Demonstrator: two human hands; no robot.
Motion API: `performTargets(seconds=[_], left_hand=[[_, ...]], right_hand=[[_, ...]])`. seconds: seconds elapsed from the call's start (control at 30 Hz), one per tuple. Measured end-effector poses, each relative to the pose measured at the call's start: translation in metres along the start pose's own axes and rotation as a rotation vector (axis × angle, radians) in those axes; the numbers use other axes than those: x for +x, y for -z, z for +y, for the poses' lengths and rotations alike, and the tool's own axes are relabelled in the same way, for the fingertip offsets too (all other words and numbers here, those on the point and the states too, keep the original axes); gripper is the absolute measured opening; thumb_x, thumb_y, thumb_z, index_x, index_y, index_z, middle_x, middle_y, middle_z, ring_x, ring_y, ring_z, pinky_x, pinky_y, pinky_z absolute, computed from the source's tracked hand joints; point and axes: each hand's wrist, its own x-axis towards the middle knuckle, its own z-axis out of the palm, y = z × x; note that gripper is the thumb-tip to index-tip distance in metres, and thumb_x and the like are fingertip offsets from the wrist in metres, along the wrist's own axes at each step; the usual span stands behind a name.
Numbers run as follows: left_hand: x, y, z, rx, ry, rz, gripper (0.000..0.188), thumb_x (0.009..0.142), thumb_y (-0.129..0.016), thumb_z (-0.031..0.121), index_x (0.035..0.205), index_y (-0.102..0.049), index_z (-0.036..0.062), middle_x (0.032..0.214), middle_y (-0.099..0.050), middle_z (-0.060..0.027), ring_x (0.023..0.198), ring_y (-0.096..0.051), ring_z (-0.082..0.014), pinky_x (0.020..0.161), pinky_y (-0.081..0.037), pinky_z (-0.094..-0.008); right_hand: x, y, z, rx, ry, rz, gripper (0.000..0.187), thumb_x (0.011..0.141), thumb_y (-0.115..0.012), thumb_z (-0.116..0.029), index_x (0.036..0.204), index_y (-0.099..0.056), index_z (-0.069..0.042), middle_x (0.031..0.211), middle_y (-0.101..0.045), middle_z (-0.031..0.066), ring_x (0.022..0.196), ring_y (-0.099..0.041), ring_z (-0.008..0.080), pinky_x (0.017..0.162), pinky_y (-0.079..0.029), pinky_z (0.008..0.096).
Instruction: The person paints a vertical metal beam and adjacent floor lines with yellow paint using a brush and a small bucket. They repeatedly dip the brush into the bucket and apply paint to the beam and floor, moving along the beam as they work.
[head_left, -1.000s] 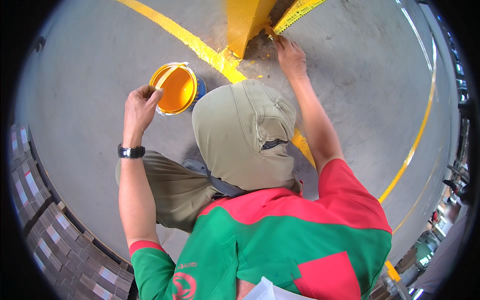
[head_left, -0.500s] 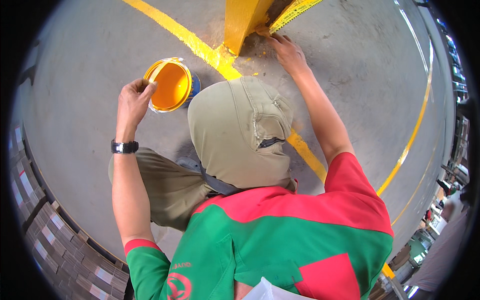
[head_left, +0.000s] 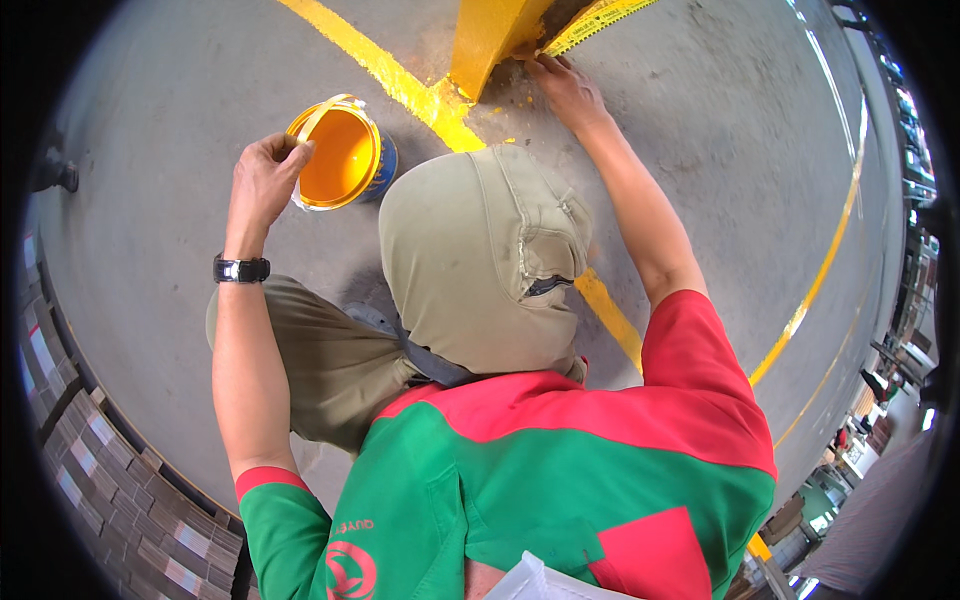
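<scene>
My left hand (head_left: pixel 268 182) is closed on the pale, flat handle (head_left: pixel 322 117) of a paint bucket. The bucket (head_left: pixel 383 172) has a blue outer wall, stands tilted a little toward me, and holds orange-yellow paint (head_left: pixel 340 160). Up ahead, my right hand (head_left: pixel 570 95) reaches low to the foot of a yellow post (head_left: pixel 490 40), fingers pinched together. Whatever sits between those fingers is too small and shadowed to name. Beside them, a yellow strip with black print (head_left: pixel 600 22) runs along the post's side.
A yellow floor line (head_left: pixel 385 70) meets the post's foot and continues beyond my bent knee (head_left: pixel 470 240). Yellow specks dot the concrete floor (head_left: pixel 720 130). Flat stacked bundles (head_left: pixel 150 510) lie at lower left. A dark object (head_left: pixel 57 172) shows at the far left edge.
My right hand has shifted slightly farther in along the post's foot. My left hand keeps its hold on the bucket handle. A dark object has come into sight at the left edge.
</scene>
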Motion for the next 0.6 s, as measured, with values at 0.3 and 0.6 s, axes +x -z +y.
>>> performTargets(seconds=[0.3,0.6], left_hand=[[-0.002,0.002,0.004,0.012,-0.010,0.003,0.041,0.090,-0.068,0.034,0.103,-0.074,-0.0041,0.088,-0.074,-0.0153,0.079,-0.070,-0.0222,0.076,-0.054,-0.0348],[0.001,0.002,-0.003,0.013,-0.020,0.028,0.040,0.090,-0.068,0.034,0.101,-0.074,-0.0035,0.085,-0.073,-0.0160,0.076,-0.069,-0.0221,0.075,-0.053,-0.0350]], right_hand=[[-0.001,0.009,-0.013,-0.010,-0.291,0.010,0.025,0.100,-0.053,-0.018,0.123,-0.061,-0.013,0.104,-0.071,0.0084,0.094,-0.068,0.0343,0.078,-0.057,0.0468],[0.005,0.014,-0.011,-0.012,-0.257,0.079,0.021,0.097,-0.056,-0.019,0.115,-0.064,-0.013,0.103,-0.071,0.0082,0.092,-0.069,0.0319,0.076,-0.057,0.0455]])
